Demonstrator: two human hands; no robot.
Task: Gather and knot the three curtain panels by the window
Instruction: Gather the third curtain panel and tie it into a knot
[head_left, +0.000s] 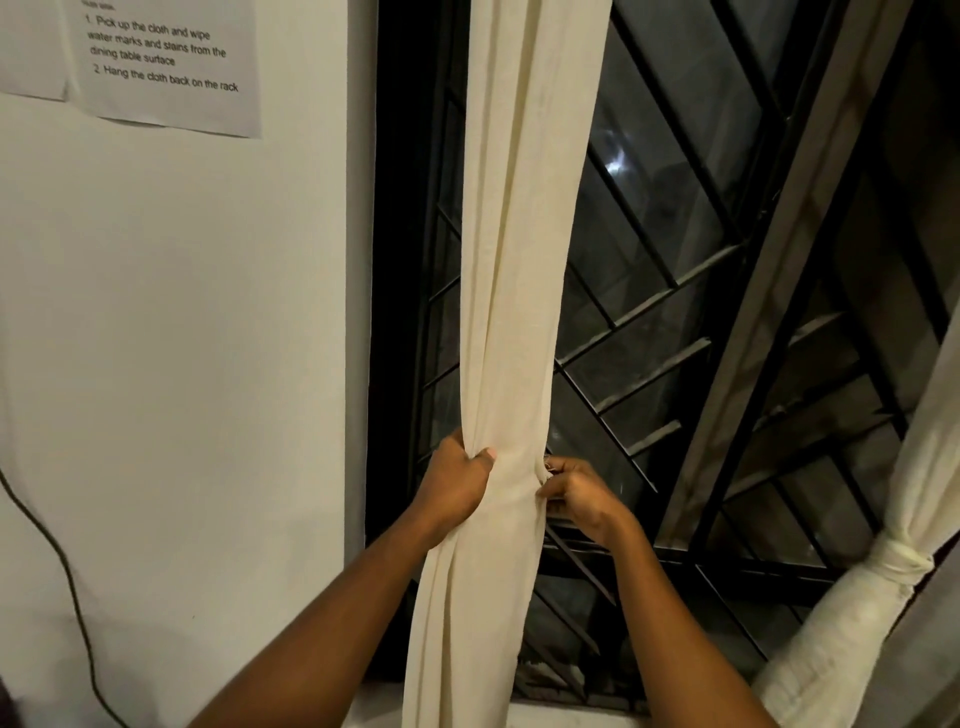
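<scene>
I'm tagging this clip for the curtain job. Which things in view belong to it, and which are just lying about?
Belong to the job: hanging curtain panel, gripped by the left hand and pinched at its edge by the right hand; knotted curtain panel at the right.
Just there: instruction sheet on the wall; cable down the wall; window grille.

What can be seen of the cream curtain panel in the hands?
The curtain panel is cream, thin, woven-looking cloth, hanging in long vertical folds before the dark barred window. It is bunched narrow, not knotted. The left hand grips its left edge; the right hand pinches its right edge.
</scene>
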